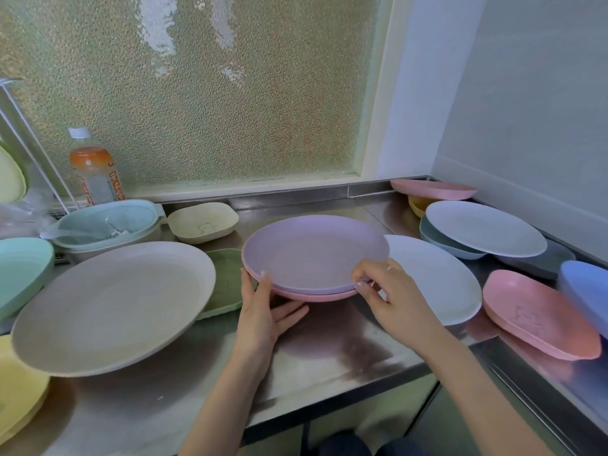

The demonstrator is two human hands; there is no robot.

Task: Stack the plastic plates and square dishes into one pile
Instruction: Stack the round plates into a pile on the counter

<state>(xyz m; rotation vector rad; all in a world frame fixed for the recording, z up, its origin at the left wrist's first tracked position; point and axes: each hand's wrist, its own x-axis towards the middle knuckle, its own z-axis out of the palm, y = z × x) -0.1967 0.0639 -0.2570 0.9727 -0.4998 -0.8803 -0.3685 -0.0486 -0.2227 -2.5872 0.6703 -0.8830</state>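
Hands (263, 311) (391, 297) grip stacked plates — purple plate (312, 251) nested in pink plate (316, 296)

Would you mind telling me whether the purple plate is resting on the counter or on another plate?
On another plate: the purple plate sits nested on a pink plate, whose rim shows beneath its near edge.
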